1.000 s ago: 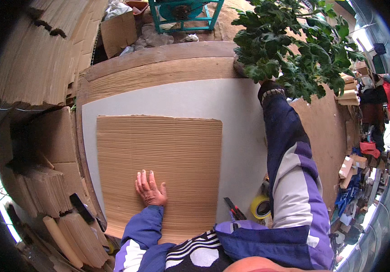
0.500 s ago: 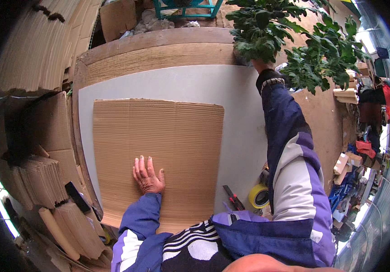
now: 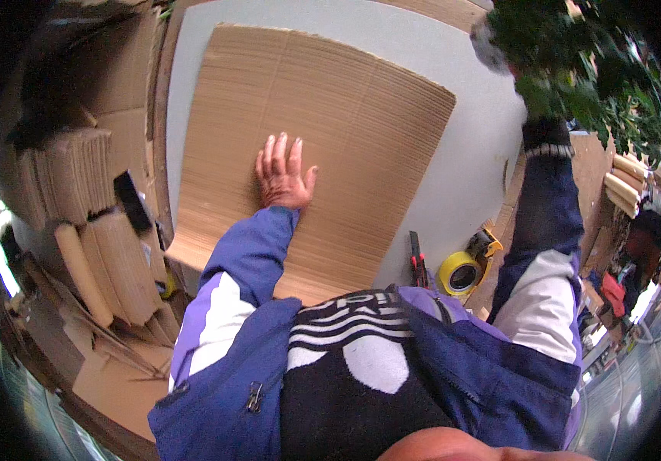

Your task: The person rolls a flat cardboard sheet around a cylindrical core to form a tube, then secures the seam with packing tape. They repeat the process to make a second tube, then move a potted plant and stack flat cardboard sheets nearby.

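Note:
My left hand (image 3: 286, 175) lies flat on a brown corrugated cardboard sheet (image 3: 323, 92), its fingers outstretched. The sheet rests on a pale grey board (image 3: 478, 146), its near edge close to my body. At the far right, my right arm (image 3: 543, 192) reaches out to a bunch of leafy green stems (image 3: 561, 69). The leaves hide nearly all of that hand; the earlier view shows it closed around the stems. A yellow tape roll in a dispenser (image 3: 453, 272) and a black and red cutter-like tool (image 3: 417, 257) lie near the board's right front.
Stacks of folded cardboard (image 3: 69, 177) stand to the left, with loose flat pieces (image 3: 115, 384) below them. Rolled tan tubes (image 3: 624, 187) lie at the right. Farther right is a blurred clutter of boxes and a red item (image 3: 613, 292).
The view has shifted nearer to my body and turned, so the cardboard sits higher and tilted. The leafy stems are now farther right in the picture. My left hand stays flat on the sheet.

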`<act>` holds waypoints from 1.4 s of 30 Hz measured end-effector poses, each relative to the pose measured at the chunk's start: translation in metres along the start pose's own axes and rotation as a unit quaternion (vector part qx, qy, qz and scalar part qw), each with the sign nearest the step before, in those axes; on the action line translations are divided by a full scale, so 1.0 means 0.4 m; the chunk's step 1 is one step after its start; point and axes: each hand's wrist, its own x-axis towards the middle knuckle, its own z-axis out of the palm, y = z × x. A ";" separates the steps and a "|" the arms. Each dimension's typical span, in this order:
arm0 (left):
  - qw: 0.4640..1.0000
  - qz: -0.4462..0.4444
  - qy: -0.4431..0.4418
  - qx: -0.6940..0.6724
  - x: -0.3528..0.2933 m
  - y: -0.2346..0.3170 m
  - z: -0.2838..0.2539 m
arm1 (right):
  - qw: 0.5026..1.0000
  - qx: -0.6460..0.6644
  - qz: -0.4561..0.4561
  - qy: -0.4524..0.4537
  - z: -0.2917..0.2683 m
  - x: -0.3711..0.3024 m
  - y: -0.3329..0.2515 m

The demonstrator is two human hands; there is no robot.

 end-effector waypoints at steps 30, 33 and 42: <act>0.911 -0.082 -0.208 -0.347 -0.723 0.117 -0.186 | 0.841 -0.205 -0.222 -0.448 -0.087 -1.000 -0.795; 0.820 -0.177 -0.195 -0.509 -0.732 0.127 -0.263 | 0.861 -0.169 -0.219 -0.427 -0.063 -0.999 -0.754; 0.361 -0.518 -0.293 -0.719 -0.742 0.161 -0.226 | 0.876 0.020 -0.130 -0.465 -0.019 -1.000 -0.585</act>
